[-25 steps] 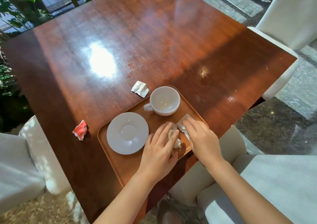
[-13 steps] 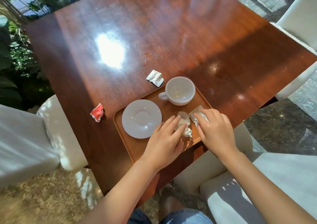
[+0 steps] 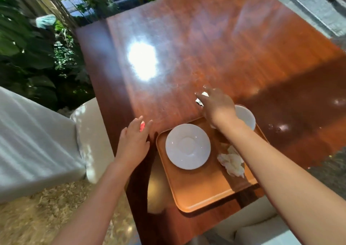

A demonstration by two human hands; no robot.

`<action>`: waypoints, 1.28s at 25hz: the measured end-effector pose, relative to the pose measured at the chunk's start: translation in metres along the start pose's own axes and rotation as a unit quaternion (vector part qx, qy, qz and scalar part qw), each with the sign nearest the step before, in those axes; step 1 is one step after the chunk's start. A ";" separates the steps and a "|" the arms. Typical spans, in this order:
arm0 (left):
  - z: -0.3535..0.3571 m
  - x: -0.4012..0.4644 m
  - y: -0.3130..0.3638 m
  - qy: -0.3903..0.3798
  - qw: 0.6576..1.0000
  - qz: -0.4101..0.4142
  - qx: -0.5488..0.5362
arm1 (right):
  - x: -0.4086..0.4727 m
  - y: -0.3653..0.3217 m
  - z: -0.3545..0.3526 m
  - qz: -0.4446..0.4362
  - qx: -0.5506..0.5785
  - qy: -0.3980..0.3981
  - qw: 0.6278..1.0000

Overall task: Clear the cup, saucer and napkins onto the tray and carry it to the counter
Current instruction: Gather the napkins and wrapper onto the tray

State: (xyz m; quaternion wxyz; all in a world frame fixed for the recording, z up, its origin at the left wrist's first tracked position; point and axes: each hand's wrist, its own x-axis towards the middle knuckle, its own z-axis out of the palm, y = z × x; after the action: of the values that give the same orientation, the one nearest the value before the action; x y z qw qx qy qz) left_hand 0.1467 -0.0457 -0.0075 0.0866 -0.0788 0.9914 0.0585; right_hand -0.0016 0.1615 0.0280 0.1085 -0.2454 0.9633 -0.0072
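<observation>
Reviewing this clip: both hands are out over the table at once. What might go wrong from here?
The right hand reaches over the cup for the white scrap; drawing back, the forearm may knock the cup. The tray overhangs the table edge, so leaning on it may tip it. The left hand only covers the red scrap; it may slip off.

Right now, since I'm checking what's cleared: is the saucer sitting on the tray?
Yes, the white saucer lies flat on the orange tray, beside the crumpled napkins.
</observation>
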 end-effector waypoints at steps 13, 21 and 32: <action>0.016 -0.004 -0.014 0.081 0.979 0.015 -0.186 | 0.024 -0.018 0.031 -0.011 -0.006 0.025 1.000; 0.005 -0.061 0.068 0.071 0.967 0.154 -0.191 | -0.093 -0.025 0.016 -0.099 0.137 0.222 0.960; 0.037 -0.120 0.096 0.009 0.964 0.209 -0.167 | -0.215 -0.006 0.088 -0.146 0.070 0.119 0.980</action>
State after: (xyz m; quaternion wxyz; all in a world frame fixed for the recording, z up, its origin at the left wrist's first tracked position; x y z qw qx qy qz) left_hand 0.2533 0.0706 -0.0127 0.0488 0.1164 0.9628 0.2389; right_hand 0.2035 0.2620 -0.0138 0.0082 -0.3729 0.9201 -0.1197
